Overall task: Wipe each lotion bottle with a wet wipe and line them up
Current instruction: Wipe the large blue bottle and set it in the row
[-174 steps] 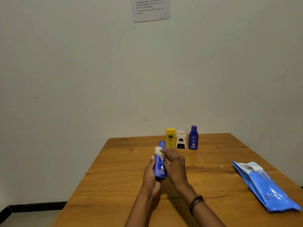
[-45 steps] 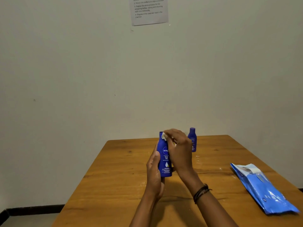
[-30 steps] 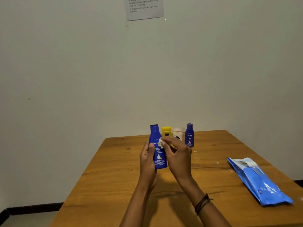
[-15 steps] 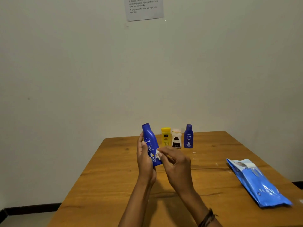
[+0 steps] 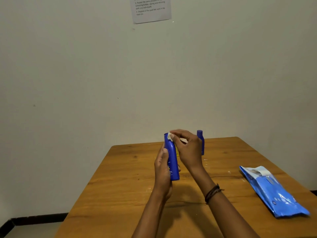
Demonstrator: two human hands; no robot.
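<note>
Bottle in hand, wipe on its cap: that is where the job stands. My left hand (image 5: 163, 170) is wrapped round the lower body of the tall blue lotion bottle (image 5: 172, 160), thumb laid on its front. It holds the bottle roughly upright and, as far as I can tell, lifted off the table (image 5: 130, 177). My right hand (image 5: 188, 150) comes over from the other side, fingertips pinched together on a small wad of wet wipe (image 5: 170, 136) pressed against the very top of the bottle.

At the far edge of the table a small blue bottle (image 5: 200, 141) stands upright. A sliver of yellow bottle (image 5: 177, 150) shows between my right hand and the bottle I hold. Whatever else stands in that row is hidden behind my hand. Nothing in their look tells me whether those have been wiped. The pack of wipes (image 5: 274, 191) lies flat towards the right edge, well apart from the bottles.

I judge this bottle to be mid-wipe, with the cap getting its turn, though I cannot say whether the body is done. What is left, as I see it, is to finish this one and set it down beside the others so the line runs on. After that I would wipe any bottle in the row not yet cleaned.
</note>
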